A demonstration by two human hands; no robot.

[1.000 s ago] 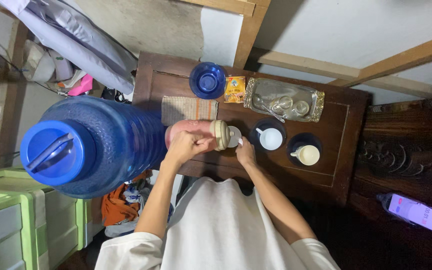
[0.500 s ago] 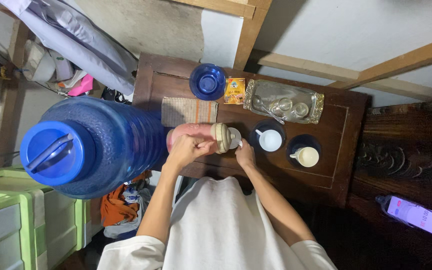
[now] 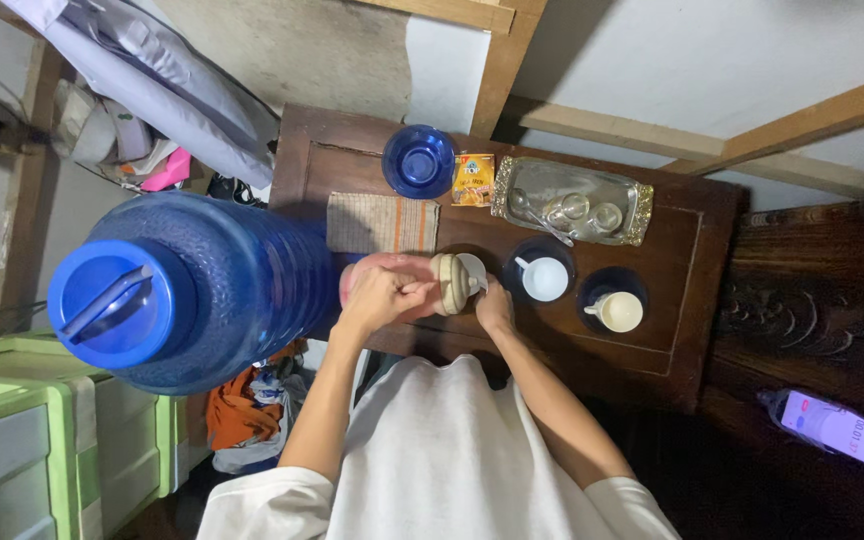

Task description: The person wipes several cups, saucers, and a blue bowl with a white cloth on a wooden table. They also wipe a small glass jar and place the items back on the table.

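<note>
Flask [image 3: 392, 277], pink-bodied with a cream cap end, lies tipped on its side over the near half of the dark wooden table [image 3: 692, 300]; its long axis runs left-right in the head view, base toward the big blue water jug [image 3: 192, 290], cap end [image 3: 446, 283] pointing right at a white cup [image 3: 470, 272]. Cap end sits at, or just above, the cup rim; whether they touch cannot be told. Left hand [image 3: 380, 297] lies over the flask body near the cap, fingers curled and pressed together around it, covering most of the pink surface. Right hand [image 3: 495, 308] is at the near edge of the white cup, fingers closed on it or its saucer; the exact grip is hidden by the back of the hand. To the right of this cup stand a second white cup [image 3: 546, 279] on a dark saucer with a spoon handle showing, then a cream mug [image 3: 617, 312] on another dark saucer. Farther back on the table: a blue bowl [image 3: 418, 161], a small yellow sachet [image 3: 472, 179], a folded striped cloth [image 3: 380, 223] just behind the flask, and a silver tray [image 3: 512, 180] holding small glasses. A phone [image 3: 837, 427] with a lit screen lies low at the right, well apart from the table things.
</note>
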